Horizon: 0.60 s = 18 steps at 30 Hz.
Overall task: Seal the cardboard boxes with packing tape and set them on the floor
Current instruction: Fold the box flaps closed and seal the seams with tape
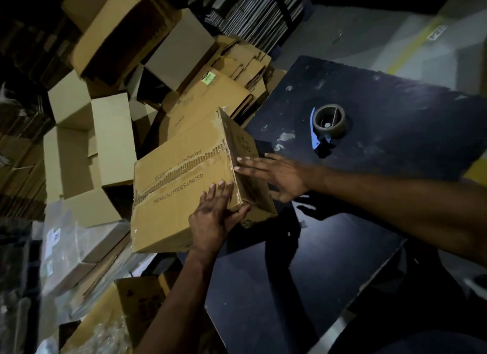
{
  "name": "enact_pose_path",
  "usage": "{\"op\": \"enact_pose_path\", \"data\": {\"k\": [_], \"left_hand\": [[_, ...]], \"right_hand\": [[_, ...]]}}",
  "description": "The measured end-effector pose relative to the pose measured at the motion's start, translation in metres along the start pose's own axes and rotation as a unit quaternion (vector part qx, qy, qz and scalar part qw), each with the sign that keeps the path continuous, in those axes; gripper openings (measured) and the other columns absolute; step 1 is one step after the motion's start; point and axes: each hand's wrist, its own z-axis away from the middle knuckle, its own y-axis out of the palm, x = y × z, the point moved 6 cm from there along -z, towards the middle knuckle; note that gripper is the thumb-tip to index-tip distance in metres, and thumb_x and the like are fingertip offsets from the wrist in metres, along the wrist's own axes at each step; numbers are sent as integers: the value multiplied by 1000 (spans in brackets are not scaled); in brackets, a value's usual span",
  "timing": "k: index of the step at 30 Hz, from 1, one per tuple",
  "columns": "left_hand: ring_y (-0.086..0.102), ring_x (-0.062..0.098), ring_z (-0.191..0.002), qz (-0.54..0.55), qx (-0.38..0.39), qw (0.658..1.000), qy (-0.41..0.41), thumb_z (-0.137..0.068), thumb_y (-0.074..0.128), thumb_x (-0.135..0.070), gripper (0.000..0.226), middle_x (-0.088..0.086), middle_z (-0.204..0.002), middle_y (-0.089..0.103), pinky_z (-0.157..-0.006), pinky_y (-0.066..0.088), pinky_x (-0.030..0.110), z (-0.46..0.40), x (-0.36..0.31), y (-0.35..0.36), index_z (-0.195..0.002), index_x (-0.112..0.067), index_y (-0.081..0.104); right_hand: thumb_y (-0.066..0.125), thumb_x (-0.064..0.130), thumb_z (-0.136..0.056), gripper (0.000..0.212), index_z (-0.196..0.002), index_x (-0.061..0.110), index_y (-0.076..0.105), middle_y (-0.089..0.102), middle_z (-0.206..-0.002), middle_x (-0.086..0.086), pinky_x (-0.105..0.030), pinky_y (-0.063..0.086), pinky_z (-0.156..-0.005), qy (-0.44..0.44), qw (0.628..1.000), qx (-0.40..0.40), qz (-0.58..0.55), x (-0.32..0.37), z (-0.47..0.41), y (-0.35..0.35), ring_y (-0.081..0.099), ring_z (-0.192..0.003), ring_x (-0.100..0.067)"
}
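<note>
A brown cardboard box (179, 185) printed "PATANJALI FOODS LIMITED", with clear tape along its torn top seam, tilts off the left edge of the dark table (382, 132). My left hand (214, 216) lies on the box's near right corner, fingers straight on top and thumb round the edge. My right hand (276, 173) is flat with straight fingers at the box's right side face; I cannot tell if it touches. A tape dispenser (328, 126) with a blue handle and a brown roll rests on the table beyond my right hand.
Several open and flattened cardboard boxes (105, 148) are piled on the floor to the left and behind. Plastic-wrapped flat bundles (79, 251) lie at lower left. Grey floor (395, 37) with a yellow line shows at upper right.
</note>
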Motion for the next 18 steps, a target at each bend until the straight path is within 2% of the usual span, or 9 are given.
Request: {"op": "enact_pose_path", "data": {"k": [3,5,6,8,10,13,15,18], "left_hand": [[62,38,-128,36,55,990,-124,-74,71,-72,78,11,-140,64,-93,59,55,-3,2,-7,-140,-30,64],[60,35,-130,46,97,978,-181,-70,78,-71,85,9,-144,62,-99,56,49,-4,3,-9,-146,-37,58],[62,33,-129,50,109,973,-197,-68,78,-73,89,8,-143,63,-101,57,47,-5,3,-10,-147,-39,56],[66,29,-124,51,125,967,-217,-64,69,-81,95,6,-140,66,-100,57,43,-9,2,-13,-149,-40,53],[67,27,-122,47,135,961,-235,-64,66,-83,98,6,-139,67,-101,56,41,-13,-1,-16,-150,-39,52],[67,31,-120,15,143,961,-234,-69,68,-82,97,6,-137,68,-97,57,41,-17,-11,-20,-152,-35,50],[68,32,-118,-9,149,960,-235,-74,69,-80,93,5,-132,71,-94,56,39,-18,-15,-20,-152,-33,50],[69,34,-114,-31,157,957,-241,-77,68,-79,91,7,-128,73,-90,56,39,-22,-18,-23,-153,-33,49]], "right_hand": [[76,36,-77,121,-161,36,-11,8,-171,0,-57,35,-117,51,989,-2,-137,0,9,18,20,-155,-23],[76,36,-71,127,-158,44,-15,8,-171,1,-54,47,-109,86,968,2,-235,4,10,28,35,-149,-33],[75,36,-69,128,-158,46,-15,5,-171,3,-53,48,-108,96,957,8,-272,7,10,32,37,-147,-35],[79,36,-71,127,-160,41,-12,0,-171,5,-51,38,-118,110,941,9,-319,11,10,38,25,-153,-29],[86,38,-74,126,-162,38,-5,3,-171,7,-48,27,-124,122,922,-10,-368,14,11,41,17,-155,-19],[86,56,-70,125,-160,46,1,17,-168,15,-49,24,-125,160,887,-48,-430,19,20,44,19,-154,-12],[85,62,-70,120,-159,50,6,26,-165,19,-52,23,-125,177,856,-78,-480,25,24,50,21,-154,-8],[82,60,-74,109,-161,38,20,36,-161,13,-49,24,-125,200,805,-133,-542,32,27,60,27,-151,-4]]}}
